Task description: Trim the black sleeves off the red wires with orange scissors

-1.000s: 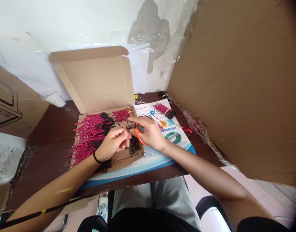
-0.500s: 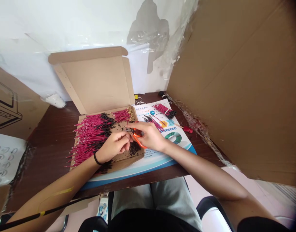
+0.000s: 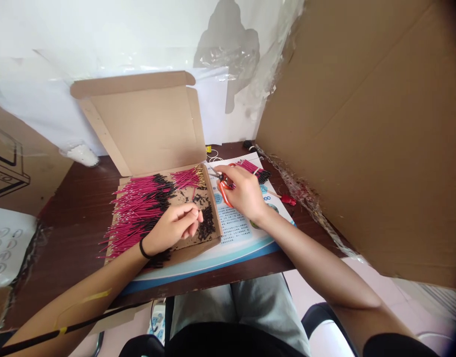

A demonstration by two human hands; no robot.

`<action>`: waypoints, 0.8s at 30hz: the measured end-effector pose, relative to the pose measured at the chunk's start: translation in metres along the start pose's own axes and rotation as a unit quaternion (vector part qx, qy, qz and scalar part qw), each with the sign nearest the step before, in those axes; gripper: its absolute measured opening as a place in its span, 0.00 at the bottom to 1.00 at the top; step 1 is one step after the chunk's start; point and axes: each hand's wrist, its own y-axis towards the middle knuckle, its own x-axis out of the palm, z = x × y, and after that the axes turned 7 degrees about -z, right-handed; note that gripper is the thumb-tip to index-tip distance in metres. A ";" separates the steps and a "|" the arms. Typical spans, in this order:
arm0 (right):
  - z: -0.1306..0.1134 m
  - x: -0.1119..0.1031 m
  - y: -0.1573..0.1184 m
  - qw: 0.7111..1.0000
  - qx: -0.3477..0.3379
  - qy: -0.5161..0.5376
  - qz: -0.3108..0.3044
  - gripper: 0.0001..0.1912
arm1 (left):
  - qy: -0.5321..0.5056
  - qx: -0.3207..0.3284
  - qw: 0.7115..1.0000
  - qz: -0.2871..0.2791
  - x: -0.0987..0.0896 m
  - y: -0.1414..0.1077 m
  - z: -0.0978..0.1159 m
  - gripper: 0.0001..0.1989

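Scissors up, fingertips pinched above the scraps

From where I stand, the left hand (image 3: 175,225) has its thumb and fingertips drawn together over the open carton (image 3: 192,249); whatever sits in that pinch is too small for me to tell. The right hand (image 3: 245,189) is closed round the orange-handled scissors (image 3: 225,193), near the carton's right wall, their tips toward the box.

Snipping here seems to call for a steady left pinch, fingertips well back from the blades, and short cuts made over the black scraps (image 3: 206,224) so the bits collect in one place.

The red wires with black ends (image 3: 138,213) crowd the carton's left side, right beside the left wrist, and a sleeve or wristband (image 3: 144,249) could drag them. A smaller gold-tipped pile (image 3: 185,177) lies at the back. Under the right hand spreads a printed sheet (image 3: 233,225), with a banded bundle (image 3: 261,173) just beyond the knuckles. A tall cardboard panel (image 3: 361,139) closes off the right.
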 end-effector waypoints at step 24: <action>0.000 -0.015 0.000 0.939 -0.196 -0.186 -0.213 0.16 | -0.238 -0.082 0.967 -0.025 -0.023 0.009 0.000 0.15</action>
